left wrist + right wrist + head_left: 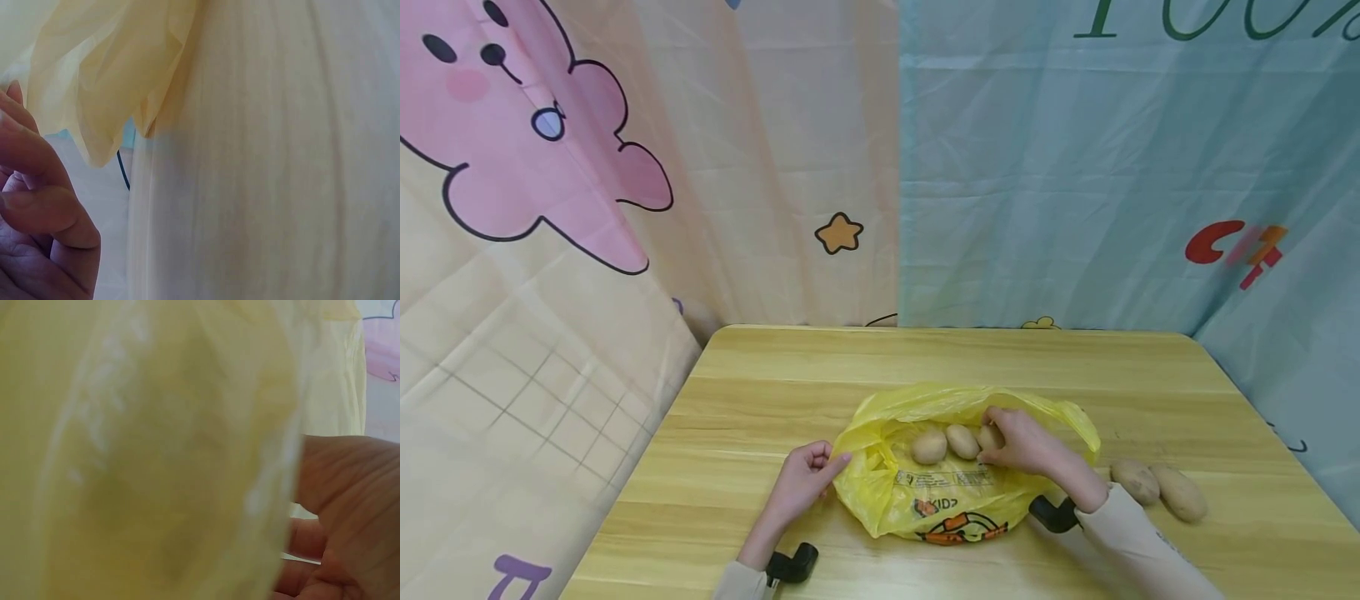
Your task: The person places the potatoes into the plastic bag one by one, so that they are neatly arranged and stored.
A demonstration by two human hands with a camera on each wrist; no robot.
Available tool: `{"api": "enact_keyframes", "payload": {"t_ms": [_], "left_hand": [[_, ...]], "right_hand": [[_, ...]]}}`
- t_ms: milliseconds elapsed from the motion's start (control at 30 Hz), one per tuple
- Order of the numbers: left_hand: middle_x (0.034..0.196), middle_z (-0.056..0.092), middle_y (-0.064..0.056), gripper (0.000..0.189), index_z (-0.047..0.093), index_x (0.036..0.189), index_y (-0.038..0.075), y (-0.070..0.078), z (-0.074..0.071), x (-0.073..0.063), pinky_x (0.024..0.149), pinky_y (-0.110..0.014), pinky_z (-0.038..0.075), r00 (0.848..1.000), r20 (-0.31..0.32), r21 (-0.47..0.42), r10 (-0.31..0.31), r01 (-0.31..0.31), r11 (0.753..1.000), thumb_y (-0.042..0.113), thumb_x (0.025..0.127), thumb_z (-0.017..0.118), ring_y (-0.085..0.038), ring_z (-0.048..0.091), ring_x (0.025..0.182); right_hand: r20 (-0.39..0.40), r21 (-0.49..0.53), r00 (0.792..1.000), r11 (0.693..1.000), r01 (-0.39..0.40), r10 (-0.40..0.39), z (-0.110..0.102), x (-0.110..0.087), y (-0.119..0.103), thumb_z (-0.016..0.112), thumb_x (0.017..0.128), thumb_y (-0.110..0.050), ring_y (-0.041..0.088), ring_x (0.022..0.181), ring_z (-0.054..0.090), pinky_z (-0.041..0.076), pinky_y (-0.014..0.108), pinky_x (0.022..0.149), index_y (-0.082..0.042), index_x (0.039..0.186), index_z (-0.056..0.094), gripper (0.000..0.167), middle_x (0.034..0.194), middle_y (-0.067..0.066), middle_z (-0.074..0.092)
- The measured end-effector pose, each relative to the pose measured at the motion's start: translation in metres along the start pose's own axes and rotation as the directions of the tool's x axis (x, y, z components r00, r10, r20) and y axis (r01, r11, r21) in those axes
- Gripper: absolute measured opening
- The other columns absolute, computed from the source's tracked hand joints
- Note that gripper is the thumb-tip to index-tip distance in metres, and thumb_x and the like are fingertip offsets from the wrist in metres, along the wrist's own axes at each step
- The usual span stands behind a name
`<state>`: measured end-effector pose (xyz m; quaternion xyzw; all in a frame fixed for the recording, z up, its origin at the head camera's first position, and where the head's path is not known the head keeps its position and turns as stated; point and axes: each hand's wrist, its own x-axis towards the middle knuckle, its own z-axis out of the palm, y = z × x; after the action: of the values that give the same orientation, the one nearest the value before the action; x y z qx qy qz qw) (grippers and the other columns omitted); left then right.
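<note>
A yellow plastic bag (940,500) lies with its mouth spread wide on the table. Inside are two potatoes (929,447) in plain sight, and a third potato (989,439) partly covered by fingers. My right hand (1021,442) reaches into the bag and grips that third potato. In the right wrist view the bag's film (169,450) fills most of the picture, and the potato is hidden. At the bag's left rim, my left hand (801,479) pinches the edge with its thumb over the film. The left wrist view shows its curled fingers (47,209) beside the hanging plastic.
Two more potatoes (1180,493) lie on the wooden table (760,375), right of the bag and close to the right sleeve (1142,546). Printed curtains (1045,183) stand behind the table and along its sides.
</note>
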<state>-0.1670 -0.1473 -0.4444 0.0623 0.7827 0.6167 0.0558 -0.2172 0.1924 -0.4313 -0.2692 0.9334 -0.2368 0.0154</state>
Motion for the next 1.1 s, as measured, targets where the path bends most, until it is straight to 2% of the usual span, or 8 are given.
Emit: {"api": "enact_keyframes", "payload": {"t_ms": [200, 567, 700, 900, 1100], "left_hand": [[0.053, 0.044, -0.001, 0.024, 0.054, 0.073, 0.002, 0.0, 0.001, 0.0, 0.042, -0.018, 0.032, 1.0, -0.008, 0.004, -0.002, 0.002, 1.0, 0.012, 0.09, 0.067, -0.01, 0.04, 0.044], [0.054, 0.044, -0.002, 0.024, 0.054, 0.072, 0.002, -0.001, 0.001, 0.0, 0.043, -0.018, 0.032, 1.0, -0.006, 0.002, 0.008, -0.008, 1.0, 0.011, 0.09, 0.067, -0.011, 0.04, 0.044], [0.054, 0.045, -0.003, 0.023, 0.054, 0.073, 0.002, -0.001, 0.0, 0.0, 0.043, -0.018, 0.033, 1.0, -0.003, -0.001, 0.005, -0.005, 1.0, 0.011, 0.09, 0.067, -0.011, 0.041, 0.045], [0.055, 0.046, -0.004, 0.023, 0.055, 0.072, 0.002, 0.0, 0.001, 0.0, 0.043, -0.018, 0.033, 1.0, -0.011, 0.01, 0.0, 0.001, 1.0, 0.011, 0.09, 0.067, -0.011, 0.041, 0.045], [0.055, 0.045, -0.003, 0.023, 0.054, 0.072, 0.002, 0.0, 0.001, 0.0, 0.043, -0.018, 0.032, 1.0, -0.016, 0.014, -0.002, 0.003, 1.0, 0.011, 0.09, 0.067, -0.01, 0.041, 0.045]], "right_hand": [[-0.008, 0.006, 1.0, 1.0, -0.007, 0.007, -0.002, -0.001, -0.002, 0.083, 0.074, -0.016, 0.01, 0.065, 0.048, 0.04, 0.026, 0.055, 0.004, 0.1, 0.057, 0.041, 0.08, 0.003, 0.056], [-0.009, 0.022, 0.997, 0.997, -0.073, 0.073, -0.009, -0.004, -0.011, 0.079, 0.078, -0.018, 0.013, 0.066, 0.046, 0.04, 0.029, 0.057, 0.005, 0.106, 0.057, 0.042, 0.086, 0.005, 0.058], [-0.023, 0.018, 0.998, 0.998, -0.066, 0.067, -0.01, -0.006, -0.013, 0.079, 0.079, -0.021, 0.015, 0.068, 0.047, 0.039, 0.031, 0.058, 0.005, 0.108, 0.056, 0.045, 0.087, 0.007, 0.058], [-0.059, 0.023, 0.997, 0.999, -0.041, 0.042, -0.012, -0.011, -0.015, 0.078, 0.08, -0.021, 0.027, 0.081, 0.06, 0.049, 0.038, 0.065, 0.005, 0.108, 0.056, 0.045, 0.094, 0.015, 0.062], [-0.086, 0.035, 0.995, 0.998, -0.047, 0.05, -0.012, -0.015, -0.016, 0.077, 0.081, -0.02, 0.034, 0.089, 0.062, 0.052, 0.042, 0.07, 0.005, 0.109, 0.056, 0.042, 0.098, 0.018, 0.063]]}}
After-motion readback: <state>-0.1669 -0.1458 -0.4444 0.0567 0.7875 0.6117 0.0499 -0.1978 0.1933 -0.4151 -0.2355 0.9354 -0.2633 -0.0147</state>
